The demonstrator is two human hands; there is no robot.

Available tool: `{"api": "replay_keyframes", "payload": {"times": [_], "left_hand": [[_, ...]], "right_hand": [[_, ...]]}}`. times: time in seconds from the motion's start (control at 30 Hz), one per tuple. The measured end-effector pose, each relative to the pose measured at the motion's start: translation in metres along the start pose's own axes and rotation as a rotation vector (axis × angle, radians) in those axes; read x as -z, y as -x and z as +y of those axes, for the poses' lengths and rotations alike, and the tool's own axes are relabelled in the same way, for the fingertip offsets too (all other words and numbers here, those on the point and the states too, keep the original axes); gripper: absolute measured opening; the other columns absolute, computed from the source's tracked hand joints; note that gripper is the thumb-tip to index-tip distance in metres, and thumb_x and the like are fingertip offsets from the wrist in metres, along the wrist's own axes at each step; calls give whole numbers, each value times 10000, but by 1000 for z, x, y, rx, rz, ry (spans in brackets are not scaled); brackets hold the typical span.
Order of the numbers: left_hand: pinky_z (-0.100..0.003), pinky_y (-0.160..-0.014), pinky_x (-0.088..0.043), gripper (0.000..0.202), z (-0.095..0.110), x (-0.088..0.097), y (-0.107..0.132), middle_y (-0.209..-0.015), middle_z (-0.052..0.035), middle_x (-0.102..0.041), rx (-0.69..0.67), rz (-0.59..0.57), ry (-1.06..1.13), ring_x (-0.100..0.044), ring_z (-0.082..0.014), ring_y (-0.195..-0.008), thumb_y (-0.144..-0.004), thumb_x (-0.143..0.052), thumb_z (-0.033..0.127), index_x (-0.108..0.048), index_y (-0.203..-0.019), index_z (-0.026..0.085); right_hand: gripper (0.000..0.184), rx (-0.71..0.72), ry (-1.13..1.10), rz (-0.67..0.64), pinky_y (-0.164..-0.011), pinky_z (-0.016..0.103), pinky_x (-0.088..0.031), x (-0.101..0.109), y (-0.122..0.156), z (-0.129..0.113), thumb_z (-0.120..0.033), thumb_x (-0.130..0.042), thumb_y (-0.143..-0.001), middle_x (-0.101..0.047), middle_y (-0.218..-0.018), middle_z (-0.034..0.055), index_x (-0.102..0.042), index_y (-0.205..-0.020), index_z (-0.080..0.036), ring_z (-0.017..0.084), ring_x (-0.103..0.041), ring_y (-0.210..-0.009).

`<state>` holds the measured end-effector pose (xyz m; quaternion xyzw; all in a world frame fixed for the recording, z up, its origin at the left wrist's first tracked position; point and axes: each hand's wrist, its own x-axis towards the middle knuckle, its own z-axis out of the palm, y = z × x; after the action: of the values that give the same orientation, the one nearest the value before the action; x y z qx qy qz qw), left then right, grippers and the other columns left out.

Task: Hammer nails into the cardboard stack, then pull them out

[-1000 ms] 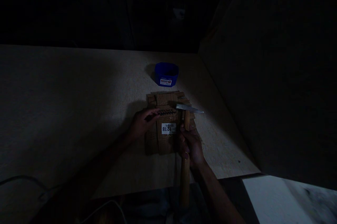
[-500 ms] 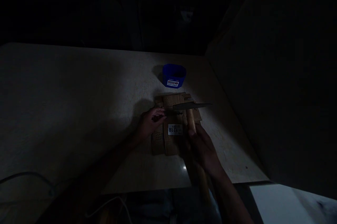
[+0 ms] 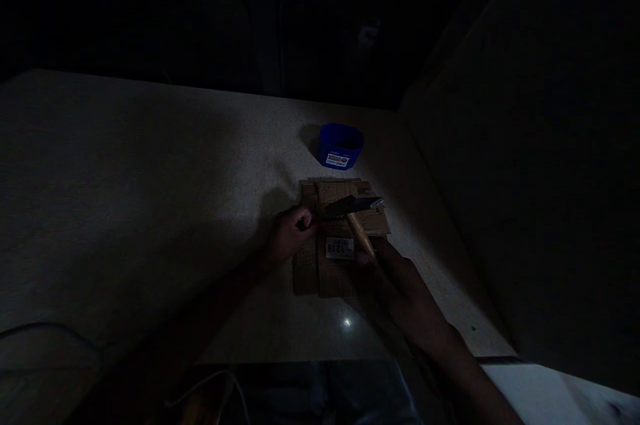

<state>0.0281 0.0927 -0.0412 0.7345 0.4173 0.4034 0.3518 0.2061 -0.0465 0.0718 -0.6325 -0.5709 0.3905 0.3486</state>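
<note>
My right hand (image 3: pixel 405 292) is wrapped round the wooden handle of a hammer (image 3: pixel 359 233). The dark metal head is over the upper part of a flattened piece of cardboard (image 3: pixel 334 280), which lies on the table and bears a white label reading 1218. At the cardboard's left edge, my left hand (image 3: pixel 290 233) has its fingers curled closed, close to the hammer head. A thin dark piece seems to run from these fingers under the head; shadow hides what it is. Whether the head touches it, I cannot tell.
Behind the cardboard stands a blue plastic tub (image 3: pixel 327 150) with a label. The light table (image 3: pixel 200 145) meets a dark upright panel (image 3: pixel 500 178) on the right. A cable (image 3: pixel 50 326) lies at lower left. The scene is very dim.
The hammer head has turned and tilted over the cardboard, and my right hand has shifted a little. My left fingers have closed more tightly. The whole view has moved slightly.
</note>
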Motion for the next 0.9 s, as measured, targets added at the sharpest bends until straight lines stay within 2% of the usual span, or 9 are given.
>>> {"api": "replay_keyframes", "payload": {"times": [0.13,0.3,0.43,0.6,0.77,0.83,0.9], "left_hand": [[-198,-532,-327,264,-2,1,0,-580,64,-460,-22,-14,12,-422,-83,-544,-747,-648,213,-418,-618,193],[-192,-542,-347,245,-5,-1,2,-601,54,-504,3,-9,6,-465,-87,-571,-746,-622,205,-415,-616,193],[-188,-532,-345,234,-4,-2,3,-598,50,-514,36,-14,-2,-481,-91,-578,-735,-604,200,-407,-608,195],[-189,-550,-397,261,-1,-1,2,-608,51,-542,15,0,17,-512,-91,-579,-752,-657,230,-431,-627,196],[-219,-621,-484,207,0,-2,3,-759,2,-685,-4,-8,33,-638,-127,-704,-790,-668,217,-495,-679,196],[-230,-630,-497,141,1,-1,4,-822,-15,-717,-9,-14,14,-644,-128,-706,-802,-674,225,-557,-732,193],[-226,-613,-489,95,2,0,4,-831,-13,-720,-24,-23,-15,-611,-112,-652,-808,-691,249,-639,-865,193]], "right_hand": [[327,32,-7,32,-716,300,-518,-3,-2,1,-413,-478,-983,-751,-977,68,-644,-1204,-238,237,-701,-868],[342,-39,25,-25,-878,401,-507,-16,-17,14,-332,-591,-911,-740,-1142,97,-666,-1233,-244,315,-676,-1072],[312,-4,19,-50,-787,365,-527,-11,-16,10,-366,-553,-938,-759,-1058,82,-690,-1189,-243,279,-705,-928],[366,2,-14,54,-669,283,-517,3,-8,-1,-448,-490,-973,-752,-958,70,-658,-1197,-212,228,-701,-832],[350,-4,-59,118,-725,287,-517,3,-7,6,-473,-493,-972,-727,-976,61,-661,-1140,-216,222,-677,-888],[337,-11,-81,137,-742,295,-517,1,-5,11,-471,-508,-964,-718,-969,57,-666,-1120,-218,221,-664,-888],[320,-37,-121,177,-746,297,-516,-3,-2,18,-476,-532,-950,-702,-926,49,-674,-1077,-219,217,-650,-872]]}}
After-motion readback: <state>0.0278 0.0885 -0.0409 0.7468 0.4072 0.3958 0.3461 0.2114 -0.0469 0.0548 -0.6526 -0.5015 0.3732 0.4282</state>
